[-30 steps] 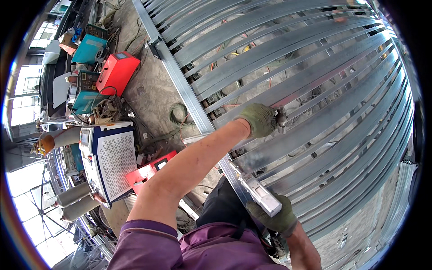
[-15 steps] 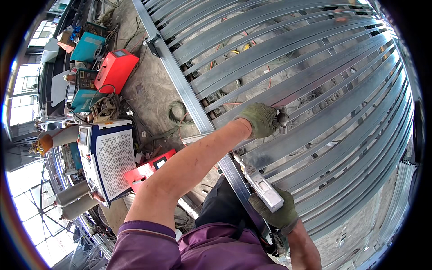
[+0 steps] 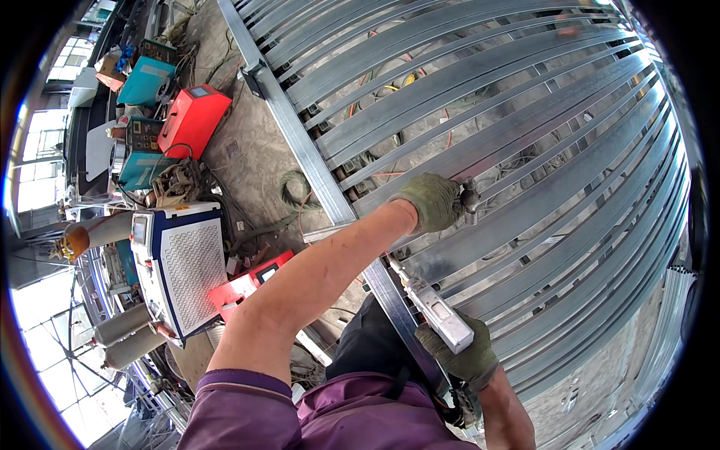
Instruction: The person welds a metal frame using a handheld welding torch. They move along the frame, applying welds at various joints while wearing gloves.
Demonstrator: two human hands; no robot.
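Observation:
My left hand (image 3: 433,202), in a green work glove, reaches out over a frame of galvanized steel tubes (image 3: 420,120). Its fingers are closed around a small dark metal piece (image 3: 470,199), whose exact kind I cannot make out. This piece rests on or just above the flat tubes. Closer to my body, my right hand (image 3: 469,352), gloved alike, grips a silver-white welding gun (image 3: 442,319). The gun's thin nozzle (image 3: 394,265) points up and left, beside the frame's side rail (image 3: 386,292). Whether the nozzle tip touches the metal cannot be told.
Left of the frame stand a white-and-blue machine cabinet (image 3: 191,266), a red machine (image 3: 193,120), teal machines (image 3: 148,79) and another red box (image 3: 240,289). A coiled cable (image 3: 295,187) lies on the concrete floor. Gas cylinders (image 3: 135,341) lie at lower left.

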